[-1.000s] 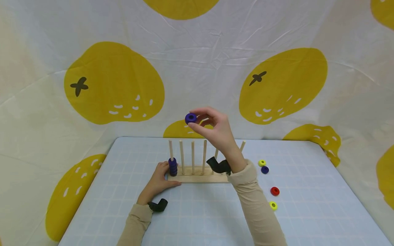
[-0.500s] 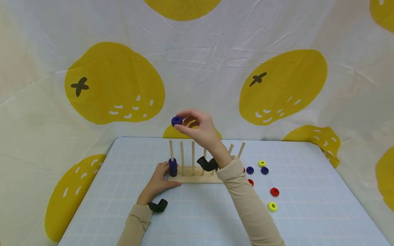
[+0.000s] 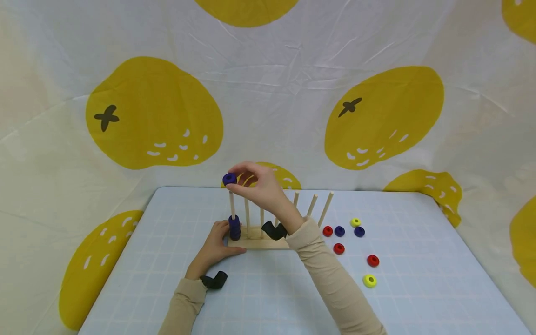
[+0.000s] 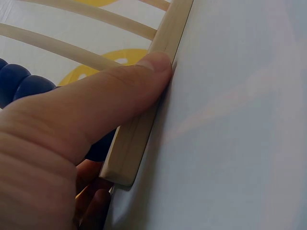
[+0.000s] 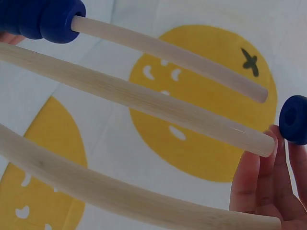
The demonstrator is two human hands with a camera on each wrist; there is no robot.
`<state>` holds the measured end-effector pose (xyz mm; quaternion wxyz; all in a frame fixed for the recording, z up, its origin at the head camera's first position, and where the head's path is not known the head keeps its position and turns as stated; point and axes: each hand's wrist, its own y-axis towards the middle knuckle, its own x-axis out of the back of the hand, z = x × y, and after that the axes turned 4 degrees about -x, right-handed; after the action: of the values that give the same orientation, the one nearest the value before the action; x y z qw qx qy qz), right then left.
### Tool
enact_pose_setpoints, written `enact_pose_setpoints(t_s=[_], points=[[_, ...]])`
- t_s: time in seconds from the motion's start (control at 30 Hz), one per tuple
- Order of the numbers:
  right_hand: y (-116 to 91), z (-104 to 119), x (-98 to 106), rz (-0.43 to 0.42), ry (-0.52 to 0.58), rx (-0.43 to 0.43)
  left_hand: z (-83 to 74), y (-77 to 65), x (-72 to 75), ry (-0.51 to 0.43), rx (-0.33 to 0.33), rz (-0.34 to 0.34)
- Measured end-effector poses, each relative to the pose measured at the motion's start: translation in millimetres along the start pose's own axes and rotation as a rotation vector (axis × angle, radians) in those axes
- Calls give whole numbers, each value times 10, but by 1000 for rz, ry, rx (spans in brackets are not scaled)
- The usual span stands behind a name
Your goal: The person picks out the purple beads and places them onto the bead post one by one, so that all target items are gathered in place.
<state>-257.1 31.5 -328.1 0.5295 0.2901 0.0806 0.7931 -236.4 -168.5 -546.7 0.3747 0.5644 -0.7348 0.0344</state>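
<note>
Between thumb and fingertips, my right hand (image 3: 261, 186) pinches a blue ring (image 3: 229, 179) just over the top of the leftmost peg (image 3: 232, 204). In the right wrist view the ring (image 5: 294, 120) shows its hole, apart from the peg's end (image 5: 259, 93). Several blue rings (image 3: 234, 228) are stacked low on that same peg. My left hand (image 3: 215, 244) grips the left end of the wooden base (image 3: 261, 243); in the left wrist view the thumb (image 4: 129, 81) lies along the base's front edge (image 4: 127, 153), with other fingers partly hidden behind it.
Bare wooden pegs (image 3: 247, 216) rise along the base, some partly hidden by my right arm. Loose red rings (image 3: 338, 248), blue rings (image 3: 339, 231) and yellow rings (image 3: 370, 280) lie to the right on the pale checked tabletop (image 3: 418, 298). A fruit-print cloth (image 3: 268, 93) hangs behind.
My right hand has moved left and then down with the blue ring, to above the leftmost peg. More loose rings on the right have come into sight. The left hand has stayed put.
</note>
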Motion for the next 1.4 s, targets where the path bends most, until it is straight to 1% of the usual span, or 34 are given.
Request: enact_pose_setpoints(t_s=[0.27,0.4,0.57,0.73,0.93,1.2,1.4], points=[[-38,-59,-55,24,20,-35,3,-2,-6,-2,-20,-12],[-57,-95,-67,33,15,-47,2,-6,-6,-4,-18,-11],[-78,-129,-77,35,15,-55,-5,-7,-4,-7,0,-7],[-90,-144,-79,43,-9,-60,-2,-6,-4,-11,21,-2],[-95,-165,-78,71,-24,-74,13,-1,-11,-10,24,-5],[-89,-161,-62,82,30,-58,11,10,-11,2,9,-11],[-96,-155,-59,79,46,-59,6,8,-8,-7,9,-9]])
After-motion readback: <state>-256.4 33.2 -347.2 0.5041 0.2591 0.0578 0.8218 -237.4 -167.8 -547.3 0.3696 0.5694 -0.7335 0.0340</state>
